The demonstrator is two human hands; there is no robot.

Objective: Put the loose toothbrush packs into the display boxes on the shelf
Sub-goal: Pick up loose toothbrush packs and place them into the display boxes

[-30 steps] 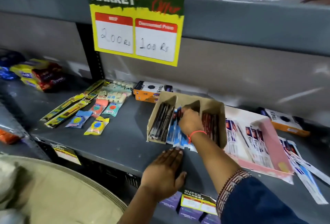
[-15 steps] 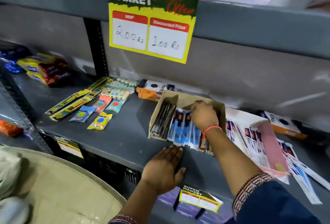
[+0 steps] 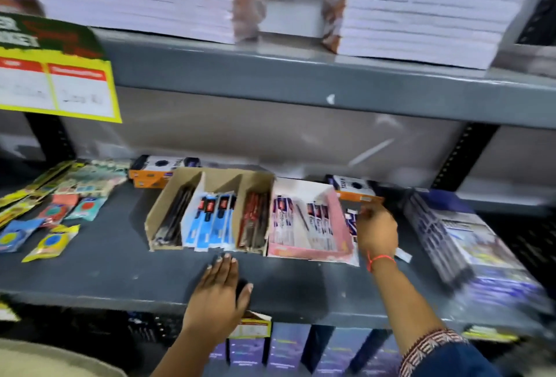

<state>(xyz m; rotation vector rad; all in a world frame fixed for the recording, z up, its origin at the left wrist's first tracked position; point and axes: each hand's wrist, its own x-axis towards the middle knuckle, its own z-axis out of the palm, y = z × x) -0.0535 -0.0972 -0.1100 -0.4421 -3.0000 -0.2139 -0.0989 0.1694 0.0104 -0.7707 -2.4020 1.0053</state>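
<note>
The left hand (image 3: 218,295) lay flat, palm down and fingers extended, on the front edge of the grey shelf (image 3: 99,268) — its grip was open and held nothing. The right hand (image 3: 376,230) reached to the loose toothbrush packs (image 3: 351,223) lying on the shelf just right of the pink display box (image 3: 343,220); its fingers were curled over the packs, but motion blur prevented telling whether the grip had closed on one.

The brown cardboard display box (image 3: 210,176) stood just left of the pink box, the two touching side by side. It had three compartments: dark packs (image 3: 174,220) in the left, blue packs (image 3: 210,220) in the middle, red packs (image 3: 254,220) in the right. The pink box held white-and-purple packs (image 3: 304,223).

Small coloured sachets (image 3: 51,241) lay well to the left of the boxes. A yellow price sign (image 3: 57,84) hung from the upper shelf — its text was blurred.
</note>
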